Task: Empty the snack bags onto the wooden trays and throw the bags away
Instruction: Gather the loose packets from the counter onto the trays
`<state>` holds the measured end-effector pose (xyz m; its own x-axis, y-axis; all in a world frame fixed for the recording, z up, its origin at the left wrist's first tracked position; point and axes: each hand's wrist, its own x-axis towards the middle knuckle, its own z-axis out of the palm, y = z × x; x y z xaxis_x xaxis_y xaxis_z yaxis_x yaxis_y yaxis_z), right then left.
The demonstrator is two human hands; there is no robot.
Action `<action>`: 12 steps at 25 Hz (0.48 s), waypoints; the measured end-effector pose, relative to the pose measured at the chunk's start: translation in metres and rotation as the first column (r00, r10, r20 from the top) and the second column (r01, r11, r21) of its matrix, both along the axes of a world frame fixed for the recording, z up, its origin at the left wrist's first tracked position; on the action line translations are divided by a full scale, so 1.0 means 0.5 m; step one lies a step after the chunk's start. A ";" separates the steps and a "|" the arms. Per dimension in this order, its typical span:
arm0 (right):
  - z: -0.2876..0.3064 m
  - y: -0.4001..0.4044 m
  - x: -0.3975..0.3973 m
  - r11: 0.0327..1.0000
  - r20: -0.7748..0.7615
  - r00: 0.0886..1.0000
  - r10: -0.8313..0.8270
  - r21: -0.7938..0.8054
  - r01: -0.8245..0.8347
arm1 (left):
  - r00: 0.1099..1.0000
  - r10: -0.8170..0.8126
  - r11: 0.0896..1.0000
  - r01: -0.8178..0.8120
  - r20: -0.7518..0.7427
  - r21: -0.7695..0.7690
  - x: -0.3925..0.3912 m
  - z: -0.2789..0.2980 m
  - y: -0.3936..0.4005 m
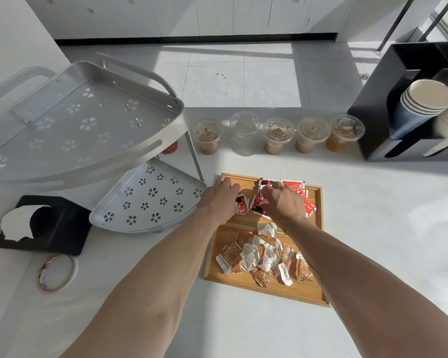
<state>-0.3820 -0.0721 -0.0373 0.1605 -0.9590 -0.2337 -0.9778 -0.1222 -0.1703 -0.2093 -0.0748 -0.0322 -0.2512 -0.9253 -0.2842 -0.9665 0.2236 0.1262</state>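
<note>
**Both hands down on the far tray, among the red packets**

Two bare arms reach forward over the white surface (373, 228). The left hand (219, 198) lies palm-down on the left part of the far wooden tray (316, 202), fingers curled, touching a red, white and black snack packet (241, 205) at its fingertips. Whether it actually grips that packet, I cannot tell. The right hand (285, 202) sits just beside it, fingers bent down into the pile of red-and-white snack packets (301, 193) spread over the right half of that tray; its grip is hidden under the knuckles, so again, cannot tell. The two hands are close together but not touching.

Nearer the camera, a second wooden tray (269, 286) butts against the first and carries a heap of brown-and-white wrapped snacks (261, 257), partly covered by the right forearm.

Off to the left stands a silver two-tier corner rack with flower-shaped cut-outs (88, 125), and near it a black square holder with torn white paper (43, 226) and a roll of clear tape (57, 272). Along the far edge runs a row of five clear lidded plastic cups (277, 134), most holding brown drink. At far right, a black dispenser box (388, 99) holds a stack of paper cups (422, 102) lying on their side.
</note>
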 end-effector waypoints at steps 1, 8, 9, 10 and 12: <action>0.008 0.007 -0.001 1.000 -0.005 1.000 -0.001 0.004 0.001 | 1.000 0.024 1.000 -0.024 -0.013 -0.011 0.001 0.006 0.009; 0.096 0.092 -0.011 0.987 -0.103 0.992 0.078 0.145 -0.063 | 0.998 0.066 0.981 -0.067 0.014 0.184 0.032 0.076 0.088; 0.108 0.107 -0.009 0.985 -0.111 0.989 0.093 0.154 -0.075 | 0.998 0.063 0.972 -0.066 0.021 0.226 0.042 0.086 0.103; 0.118 0.122 -0.005 0.983 -0.118 0.987 0.106 0.163 -0.086 | 0.998 0.061 0.961 -0.065 0.026 0.268 0.051 0.097 0.119; 0.132 0.153 0.007 0.979 -0.119 0.985 0.123 0.180 -0.101 | 0.998 0.064 0.943 -0.066 0.016 0.327 0.075 0.118 0.157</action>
